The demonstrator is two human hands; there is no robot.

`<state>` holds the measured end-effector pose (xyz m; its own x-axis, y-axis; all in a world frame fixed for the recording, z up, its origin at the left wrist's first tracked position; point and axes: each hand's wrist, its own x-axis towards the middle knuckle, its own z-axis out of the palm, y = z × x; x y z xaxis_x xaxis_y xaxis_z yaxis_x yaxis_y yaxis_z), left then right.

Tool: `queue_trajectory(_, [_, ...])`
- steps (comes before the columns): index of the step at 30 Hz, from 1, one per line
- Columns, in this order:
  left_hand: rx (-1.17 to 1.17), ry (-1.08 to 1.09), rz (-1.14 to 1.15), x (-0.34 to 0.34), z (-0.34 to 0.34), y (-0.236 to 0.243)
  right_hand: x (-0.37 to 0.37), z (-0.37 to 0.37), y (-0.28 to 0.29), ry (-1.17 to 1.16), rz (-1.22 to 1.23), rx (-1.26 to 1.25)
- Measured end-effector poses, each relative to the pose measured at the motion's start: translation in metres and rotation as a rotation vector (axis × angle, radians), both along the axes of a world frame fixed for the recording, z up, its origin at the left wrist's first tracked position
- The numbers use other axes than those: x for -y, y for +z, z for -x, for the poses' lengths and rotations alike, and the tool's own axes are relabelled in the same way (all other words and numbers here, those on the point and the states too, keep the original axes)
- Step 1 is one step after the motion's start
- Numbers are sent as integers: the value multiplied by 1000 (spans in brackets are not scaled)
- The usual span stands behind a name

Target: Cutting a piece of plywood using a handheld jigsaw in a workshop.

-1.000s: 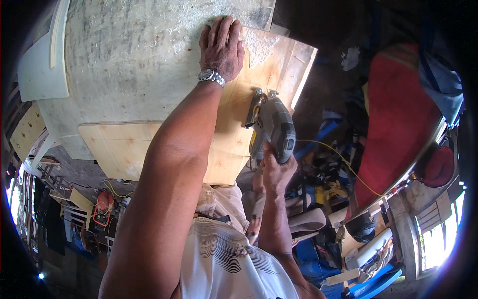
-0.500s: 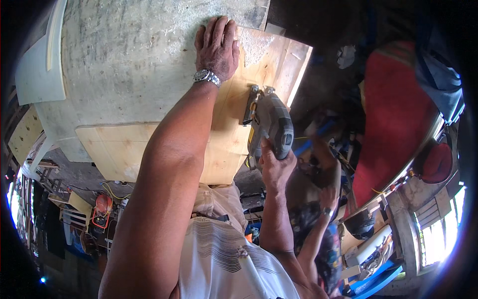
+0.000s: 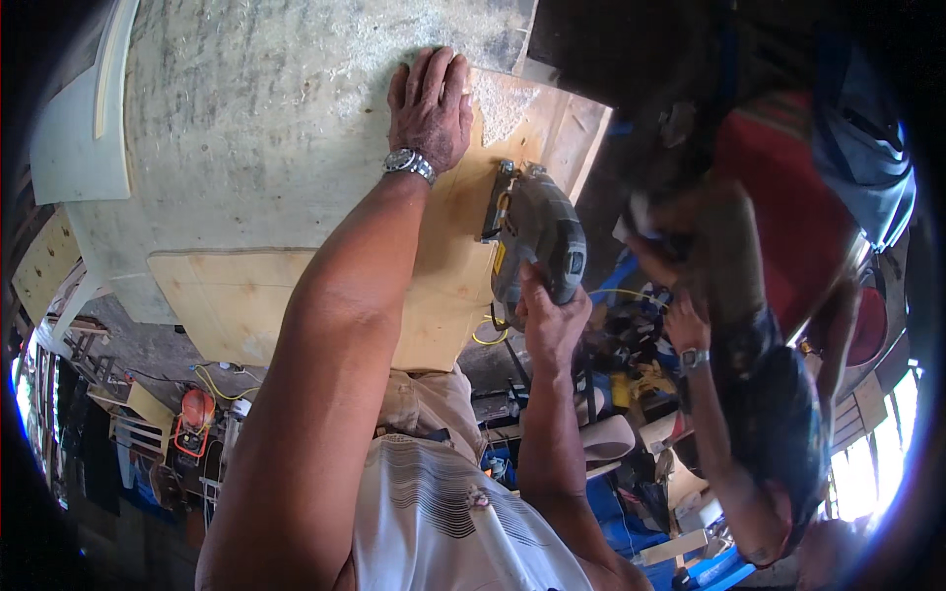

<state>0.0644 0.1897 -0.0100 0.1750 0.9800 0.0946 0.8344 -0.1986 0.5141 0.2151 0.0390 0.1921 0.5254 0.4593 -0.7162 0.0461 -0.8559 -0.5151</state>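
My right hand (image 3: 554, 320) is wrapped round the handle of a grey and black jigsaw (image 3: 548, 231), whose base rests on a pale plywood sheet (image 3: 222, 295) near its right side. The blade is hidden under the tool. Farther off, my left hand (image 3: 431, 110) lies flat across the plywood's far edge, fingers stretched forward, with a metal watch on the wrist. It holds nothing. Beneath the plywood is a larger, weathered grey panel (image 3: 227, 128). Pale sawdust (image 3: 505, 106) covers the area just right of my left fingers.
To my right a co-worker (image 3: 734, 286) in dark clothes is bent over, close to a red panel (image 3: 778, 177). A blue-grey bag (image 3: 867, 167) sits beyond. A yellow cord (image 3: 488, 335) hangs beside the plywood. An orange machine (image 3: 195, 419) stands on the floor at left.
The co-worker has moved right, away from beside my right arm. My right hand and the jigsaw are nearly in the same place, with the jigsaw slightly farther along the plywood.
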Motion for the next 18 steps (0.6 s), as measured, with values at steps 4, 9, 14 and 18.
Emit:
queue_trajectory(4, [14, 6, 3, 1, -1, -1, -1, -2, -1, 2, -74, -26])
queue_trajectory(9, [-3, 2, 28, 1, 1, -5, -7, -7, 1, 3, -2, -64])
queue_trajectory(14, [26, 18, 2, 1, -1, -5, -4, -10, -2, 79, -22, -37])
queue_trajectory(18, [35, 15, 5, -1, -2, -4, -10, -9, 0, 55, -21, -57])
